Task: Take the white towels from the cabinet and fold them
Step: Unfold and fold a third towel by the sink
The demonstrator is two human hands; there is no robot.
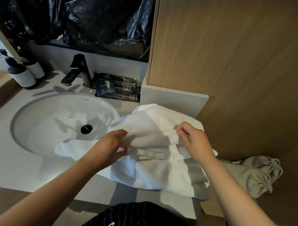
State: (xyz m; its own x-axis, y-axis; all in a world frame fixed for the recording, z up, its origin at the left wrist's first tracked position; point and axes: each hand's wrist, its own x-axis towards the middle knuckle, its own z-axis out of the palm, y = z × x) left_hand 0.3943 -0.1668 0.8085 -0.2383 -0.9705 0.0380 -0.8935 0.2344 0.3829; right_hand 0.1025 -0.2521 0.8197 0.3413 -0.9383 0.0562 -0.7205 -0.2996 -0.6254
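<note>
Both hands are at work on a white towel (pixel 155 173) spread on the counter (pixel 45 170) just right of the sink (pixel 60 119). Its left corner droops over the basin rim, its near edge hangs past the counter front, and its far edge lies against the pale base of the wooden cabinet (pixel 227 59). The left hand (pixel 110 146) has fingers and thumb curled round one end of a raised ridge of cloth. The right hand (pixel 195 141) pinches the other end between thumb and fingertips. Between them the ridge stands up off the layers below. Whether one towel or several lie here cannot be told.

The step in hand looks like drawing a fold across the towel. To do it well, the two pinches should stay level and move together, so the crease runs straight, not slanted. The carried edge ought to land flush on the edge beneath, and a flat palm can then press out the trapped air. The drooping corner is best pulled onto the counter first, since the basin may be wet. A grey cloth (pixel 255 175) lies low at the right, apart from the towel's folded part.
</note>
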